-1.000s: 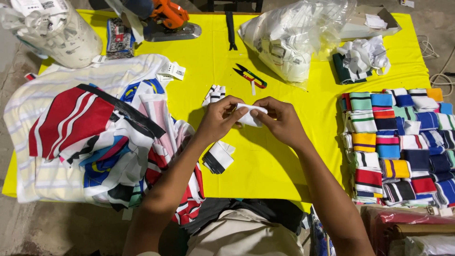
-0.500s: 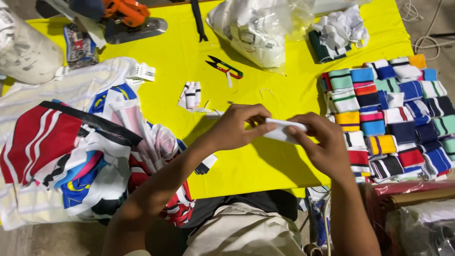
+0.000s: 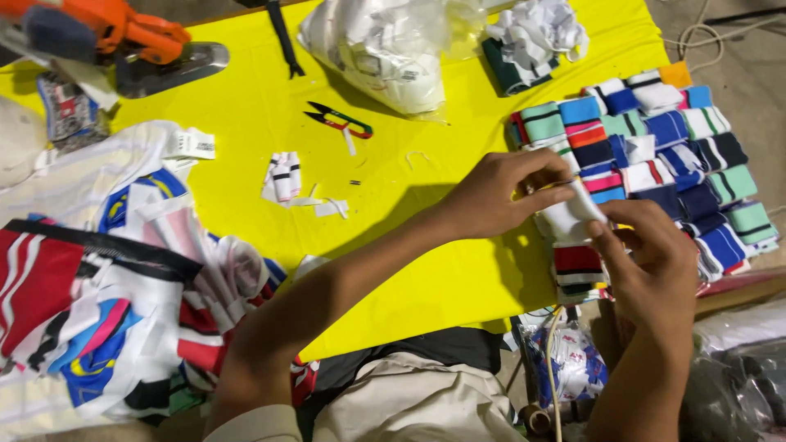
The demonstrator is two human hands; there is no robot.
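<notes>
Both hands pinch a small white knit strip (image 3: 573,214): the left hand (image 3: 499,196) with fingers closed on its upper end, the right hand (image 3: 651,250) closed on its lower end, above rows of folded striped ribbed cuffs (image 3: 655,155) on the yellow tabletop (image 3: 246,106). A crinkled clear plastic bag (image 3: 385,49) holds white fabric pieces.

Both hands hold a small white folded cloth piece (image 3: 573,214) over the right edge of the yellow table (image 3: 246,106): the left hand (image 3: 499,196) pinches it from above, the right hand (image 3: 647,254) from below. Beneath them lie rows of striped folded cuffs (image 3: 655,155); small black snips (image 3: 340,120) rest near the table's middle.
</notes>
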